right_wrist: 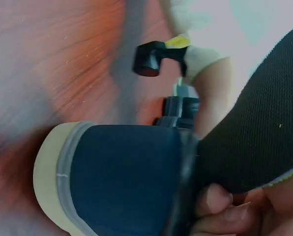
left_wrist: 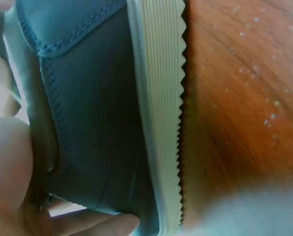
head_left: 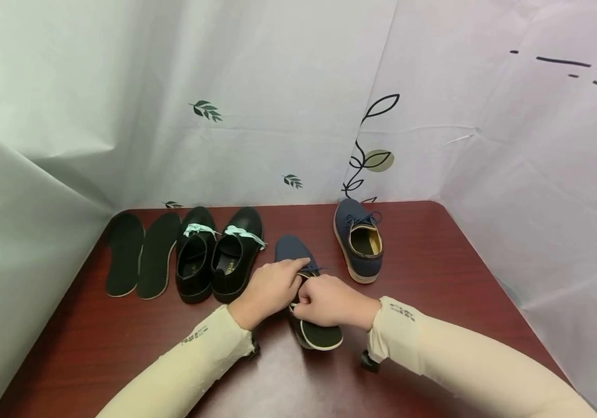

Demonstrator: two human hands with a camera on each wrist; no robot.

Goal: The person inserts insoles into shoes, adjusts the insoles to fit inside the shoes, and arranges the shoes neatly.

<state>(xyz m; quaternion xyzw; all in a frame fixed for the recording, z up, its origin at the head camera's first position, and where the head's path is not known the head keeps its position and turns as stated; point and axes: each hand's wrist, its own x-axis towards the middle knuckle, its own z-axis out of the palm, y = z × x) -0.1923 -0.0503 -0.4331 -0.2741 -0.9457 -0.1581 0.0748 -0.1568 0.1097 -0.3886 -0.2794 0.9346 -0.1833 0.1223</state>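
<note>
Left hand is clamped on a navy lace-up shoe at frame centre; right hand is curled onto a black insole jutting from that shoe over its heel. White leaf-printed sheeting fills the upper frame. Reddish-brown tabletop spans the lower frame. Black shoes, one pair, sit side by side left of centre. Second navy shoe stands right of centre, untouched. Two loose insoles lie flat, far left. Pale green laces cross the black pair.
</note>
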